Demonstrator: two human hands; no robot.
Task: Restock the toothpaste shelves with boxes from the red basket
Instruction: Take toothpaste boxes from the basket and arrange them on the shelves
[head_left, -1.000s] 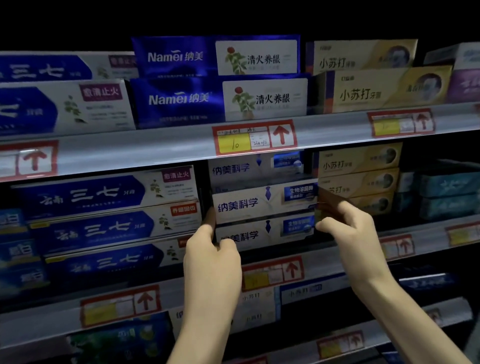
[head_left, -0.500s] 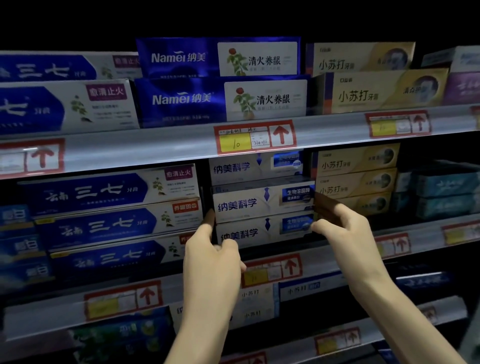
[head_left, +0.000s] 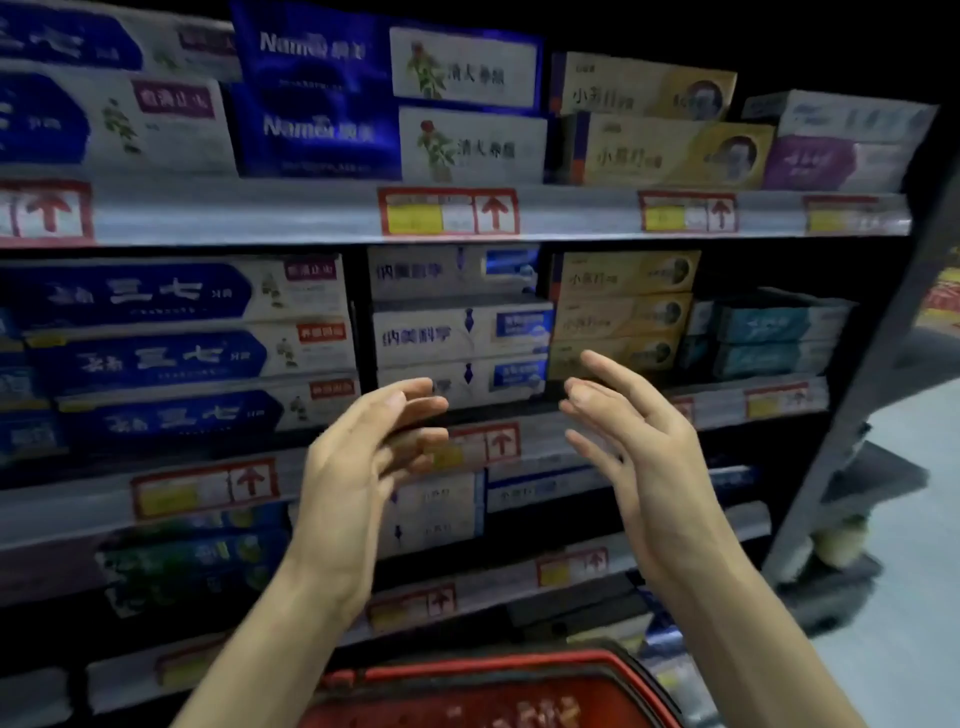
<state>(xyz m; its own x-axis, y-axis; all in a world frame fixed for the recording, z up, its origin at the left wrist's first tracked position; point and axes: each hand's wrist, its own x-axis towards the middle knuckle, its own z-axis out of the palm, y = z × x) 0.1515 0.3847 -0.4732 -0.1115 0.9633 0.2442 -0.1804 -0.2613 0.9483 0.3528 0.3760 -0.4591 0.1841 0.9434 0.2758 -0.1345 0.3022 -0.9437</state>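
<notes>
red basket (head_left: 493, 691) right down at the bottom edge, rim running left to right, just below the wrists; its contents are a blur. up come both hands in front of the middle shelf (head_left: 727, 410): left hand (head_left: 348, 467) and right hand (head_left: 644, 452) palm to palm, well apart, fingers (head_left: 410, 402) loosely spread and gently curved, gripping nothing. between and behind them sits the stack of white boxes (head_left: 457, 338), three high, lying flat, long axis along the shelf, printed faces out towards us. blue boxes (head_left: 156, 353) stacked to the left, yellow boxes (head_left: 618, 317) just beside on the right. red arrow price tags (head_left: 449, 212) line the rails. far right, a grey shelf post (head_left: 852, 415) and pale floor (head_left: 904, 597).
</notes>
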